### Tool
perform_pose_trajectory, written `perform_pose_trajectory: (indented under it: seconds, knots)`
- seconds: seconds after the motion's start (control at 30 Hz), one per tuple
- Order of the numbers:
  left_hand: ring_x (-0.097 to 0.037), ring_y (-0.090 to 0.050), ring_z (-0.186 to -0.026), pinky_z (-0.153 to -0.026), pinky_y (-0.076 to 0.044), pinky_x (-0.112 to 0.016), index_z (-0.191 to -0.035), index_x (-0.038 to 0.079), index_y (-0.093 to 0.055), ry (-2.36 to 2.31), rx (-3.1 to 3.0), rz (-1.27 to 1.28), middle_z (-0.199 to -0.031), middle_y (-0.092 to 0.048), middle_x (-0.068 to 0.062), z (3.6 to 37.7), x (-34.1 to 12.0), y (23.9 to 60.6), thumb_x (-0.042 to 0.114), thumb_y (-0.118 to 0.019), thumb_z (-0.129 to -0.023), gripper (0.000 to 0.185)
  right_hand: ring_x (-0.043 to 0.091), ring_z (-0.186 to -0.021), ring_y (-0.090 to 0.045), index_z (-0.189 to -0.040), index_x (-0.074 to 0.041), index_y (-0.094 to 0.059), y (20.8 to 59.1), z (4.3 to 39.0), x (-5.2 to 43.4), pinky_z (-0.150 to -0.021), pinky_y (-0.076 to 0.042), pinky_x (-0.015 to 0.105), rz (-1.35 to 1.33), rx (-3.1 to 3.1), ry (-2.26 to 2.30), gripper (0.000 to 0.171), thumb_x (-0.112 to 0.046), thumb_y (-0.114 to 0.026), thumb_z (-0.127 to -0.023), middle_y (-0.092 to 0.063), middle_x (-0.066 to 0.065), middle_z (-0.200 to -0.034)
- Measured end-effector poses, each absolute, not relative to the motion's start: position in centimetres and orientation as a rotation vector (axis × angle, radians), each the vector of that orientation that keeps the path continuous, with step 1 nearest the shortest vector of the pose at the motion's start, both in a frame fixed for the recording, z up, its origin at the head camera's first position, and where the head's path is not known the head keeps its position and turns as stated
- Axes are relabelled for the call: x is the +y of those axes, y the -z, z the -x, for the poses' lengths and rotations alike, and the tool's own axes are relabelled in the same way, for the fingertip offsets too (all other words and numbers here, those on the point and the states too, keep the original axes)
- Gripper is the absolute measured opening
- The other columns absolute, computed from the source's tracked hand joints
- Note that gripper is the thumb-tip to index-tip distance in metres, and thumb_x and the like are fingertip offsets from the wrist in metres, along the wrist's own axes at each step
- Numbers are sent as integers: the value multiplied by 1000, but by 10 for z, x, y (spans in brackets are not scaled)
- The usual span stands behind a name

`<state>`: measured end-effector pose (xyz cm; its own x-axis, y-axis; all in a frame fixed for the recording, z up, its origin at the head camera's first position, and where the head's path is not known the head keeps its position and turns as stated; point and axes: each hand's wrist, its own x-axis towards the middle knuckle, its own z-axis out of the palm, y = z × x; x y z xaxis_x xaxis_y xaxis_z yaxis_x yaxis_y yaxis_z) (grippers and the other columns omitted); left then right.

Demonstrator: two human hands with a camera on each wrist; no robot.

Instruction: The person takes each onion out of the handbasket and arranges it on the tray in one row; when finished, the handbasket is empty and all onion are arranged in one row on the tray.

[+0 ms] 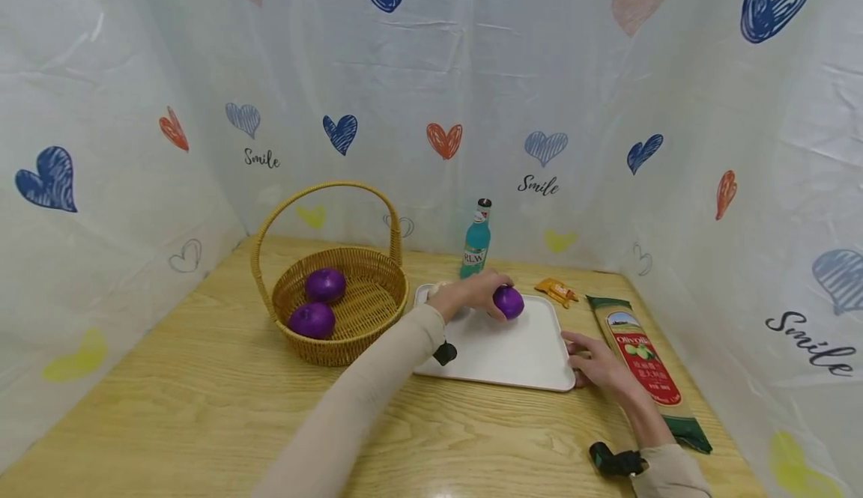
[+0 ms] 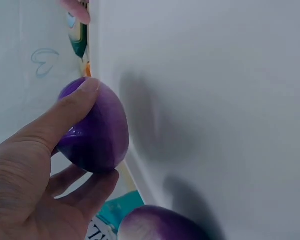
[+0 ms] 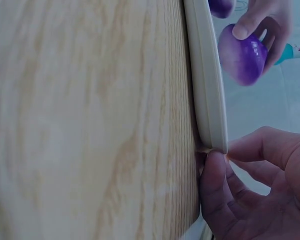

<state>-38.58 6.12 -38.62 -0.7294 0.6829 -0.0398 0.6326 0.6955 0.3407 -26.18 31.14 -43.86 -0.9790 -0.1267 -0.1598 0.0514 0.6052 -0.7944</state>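
Observation:
My left hand [image 1: 480, 293] grips a purple onion [image 1: 509, 302] just above the far part of a white tray [image 1: 499, 356]. In the left wrist view thumb and fingers curl round this onion [image 2: 97, 132], and a second purple onion [image 2: 160, 225] lies on the tray [image 2: 215, 100] close by. My right hand [image 1: 581, 359] is at the tray's front right corner. The right wrist view shows its thumb and fingers [image 3: 240, 190] pinching the tray's rim [image 3: 207, 90], with the held onion [image 3: 242, 55] beyond.
A wicker basket [image 1: 337, 296] with a tall handle stands left of the tray and holds two purple onions [image 1: 325, 285]. Behind the tray stand a teal bottle [image 1: 476, 243] and an orange packet [image 1: 556, 290]. A long green and red pack [image 1: 643, 363] lies at the right.

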Motion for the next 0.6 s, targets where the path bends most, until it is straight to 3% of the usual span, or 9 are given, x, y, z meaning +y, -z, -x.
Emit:
perform_pose_trajectory:
  seconds: [0.6]
  knots:
    - [-24,-51,-129,-108,-45,-35,-145,8,-45,-766,2813,-806,-141,-53,-10,382,81,406,34,-83,-79,81,18,-81,-57,-149,6,-32,439,262,311,-60,-54,28,48,2625,1323,57,1,-49,-95,-48,28,-124]
